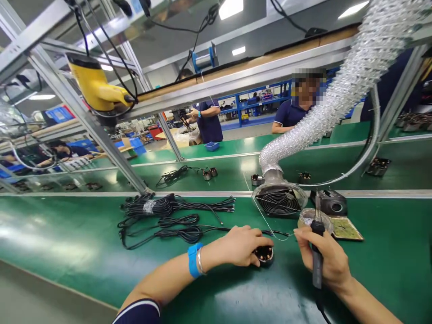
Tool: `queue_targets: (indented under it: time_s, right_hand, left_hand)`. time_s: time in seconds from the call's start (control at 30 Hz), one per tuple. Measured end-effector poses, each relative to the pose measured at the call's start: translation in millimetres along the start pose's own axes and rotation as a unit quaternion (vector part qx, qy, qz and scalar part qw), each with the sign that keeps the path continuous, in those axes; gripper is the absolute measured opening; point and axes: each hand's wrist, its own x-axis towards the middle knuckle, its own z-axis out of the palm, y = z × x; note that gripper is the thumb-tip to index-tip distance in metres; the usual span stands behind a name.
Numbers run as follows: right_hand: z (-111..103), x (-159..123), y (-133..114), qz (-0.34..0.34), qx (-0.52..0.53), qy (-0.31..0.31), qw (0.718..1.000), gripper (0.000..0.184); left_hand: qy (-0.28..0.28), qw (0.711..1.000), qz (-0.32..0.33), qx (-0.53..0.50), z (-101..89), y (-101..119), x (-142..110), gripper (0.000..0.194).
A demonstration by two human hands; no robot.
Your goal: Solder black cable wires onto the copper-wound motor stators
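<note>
Dark sleeve (pixel 140 312) with white trim is nearest us, on our left arm. Left hand (pixel 241 246) grips the round part (pixel 265 259) with copper-coloured pieces, on the green bench (pixel 84 234). Right hand (pixel 330 260) grasps the soldering iron (pixel 317 269), tip up, apart from that part. Thin wire (pixel 262 211) hangs in a loop down to our right fingertips; can't tell if they pinch it.

Status: we see no lead joined to the part; its inside is partly hidden. One black cable end reaches just beside it, and the bundled black cables (pixel 148 206) lie to the left. We'd judge it early, joining not yet done. More round parts (pixel 209 173) sit beyond the rail.

Labels: no brand or writing legible, yellow tool (pixel 92 83) and blue wristband (pixel 193 261) included.
</note>
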Motion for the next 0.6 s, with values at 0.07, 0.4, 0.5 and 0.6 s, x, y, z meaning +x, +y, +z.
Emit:
queue_targets:
  time_s: [0.07,0.4,0.5,0.6]
  right_hand:
    - [-0.4,1.8,0.8,0.000,-0.014,0.009,1.000,0.022]
    - [0.2,0.9,11.3,0.018,0.003,0.037,0.999,0.019]
    - [1.7,-3.2,16.6,0.017,0.008,0.036,0.999,0.018]
    - [3.8,-4.3,21.6,0.014,0.008,0.044,0.999,0.019]
  left_hand:
    - [0.003,0.998,0.037,-0.060,-13.3,-16.1,0.0,0.077]
    - [0.127,0.956,-0.259,-0.043,-61.2,-164.3,110.6,0.058]
    - [0.144,0.958,-0.247,-0.031,-52.7,-177.4,155.9,0.084]
    - [0.150,0.962,-0.227,-0.009,-52.4,-183.3,183.4,0.073]
